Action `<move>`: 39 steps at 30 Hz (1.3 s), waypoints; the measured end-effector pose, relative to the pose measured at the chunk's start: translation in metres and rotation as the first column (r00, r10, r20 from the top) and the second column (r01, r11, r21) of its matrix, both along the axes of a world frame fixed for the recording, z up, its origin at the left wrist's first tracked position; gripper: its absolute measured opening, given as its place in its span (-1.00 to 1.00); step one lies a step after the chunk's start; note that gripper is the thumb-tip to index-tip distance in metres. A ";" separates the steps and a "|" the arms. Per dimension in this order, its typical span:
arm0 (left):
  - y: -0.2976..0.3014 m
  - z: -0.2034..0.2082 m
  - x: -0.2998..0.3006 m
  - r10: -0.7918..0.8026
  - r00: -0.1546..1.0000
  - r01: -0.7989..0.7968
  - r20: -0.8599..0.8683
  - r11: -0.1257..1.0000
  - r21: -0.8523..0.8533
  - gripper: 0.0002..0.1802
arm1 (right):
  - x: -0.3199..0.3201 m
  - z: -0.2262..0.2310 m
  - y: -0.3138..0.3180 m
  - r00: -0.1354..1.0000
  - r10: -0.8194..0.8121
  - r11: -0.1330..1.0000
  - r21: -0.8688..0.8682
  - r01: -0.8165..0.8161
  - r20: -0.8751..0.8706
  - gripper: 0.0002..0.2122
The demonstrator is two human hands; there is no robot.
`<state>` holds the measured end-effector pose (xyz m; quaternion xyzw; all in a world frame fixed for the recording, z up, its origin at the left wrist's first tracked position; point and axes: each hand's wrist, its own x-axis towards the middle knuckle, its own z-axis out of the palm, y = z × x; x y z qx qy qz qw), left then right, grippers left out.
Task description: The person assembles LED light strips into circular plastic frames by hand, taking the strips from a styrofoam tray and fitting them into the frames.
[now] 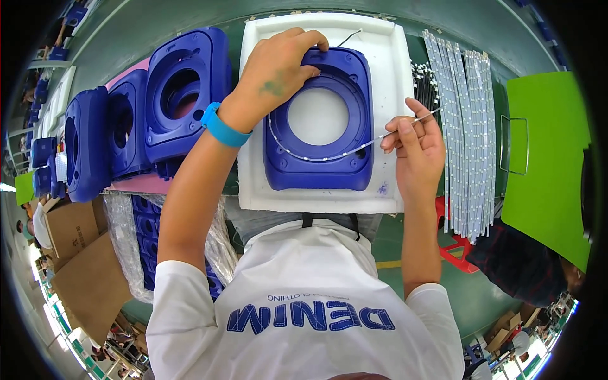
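A square blue plastic housing (320, 172) with a round opening lies in a white foam tray (387, 82), directly before the person. The work looks partway along: a thin white LED strip (342, 154) curves over the left and lower sides of the opening, but its right end runs free past the housing's edge. Whether any of it is seated cannot be told. The right hand (418, 142) pinches that free end between thumb and fingers. The left hand (278, 66) rests on the housing's upper left; its fingers hide whether it grasps the strip too.

The tray sits on a green table (235, 47). To its right lie many loose LED strips (468, 126) and a lime-green panel (544, 145); to its left stand more blue housings (218, 82). Cardboard boxes (92, 278), a red stool (465, 261) and distant people fill the workshop around.
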<state>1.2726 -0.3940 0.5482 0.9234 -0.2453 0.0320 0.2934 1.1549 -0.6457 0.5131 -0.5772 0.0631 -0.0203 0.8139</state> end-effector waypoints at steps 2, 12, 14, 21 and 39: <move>-0.001 0.001 -0.004 0.028 0.999 -0.029 0.033 0.999 0.022 -0.58 | 0.006 0.004 -0.002 0.999 0.035 0.999 -0.028 -0.034 0.034 -0.54; 0.031 0.011 -0.088 0.060 0.939 -0.014 0.338 0.990 -0.139 -0.70 | 0.037 0.028 0.000 0.959 0.278 0.923 -0.263 -0.281 -0.049 -0.37; 0.042 0.007 -0.113 -0.100 0.989 0.112 0.110 0.987 -0.113 -0.73 | 0.042 0.030 0.000 0.952 0.297 0.906 -0.293 -0.305 -0.071 -0.36; 0.039 -0.006 -0.129 -0.133 0.991 0.136 0.035 0.984 -0.116 -0.74 | 0.058 0.035 0.004 0.877 0.469 0.658 -0.624 -0.422 -0.099 -0.51; 0.020 0.007 -0.077 -0.022 0.967 0.039 0.254 0.998 -0.059 -0.78 | 0.046 0.029 0.045 0.795 0.584 -0.078 -0.963 0.258 0.165 -0.69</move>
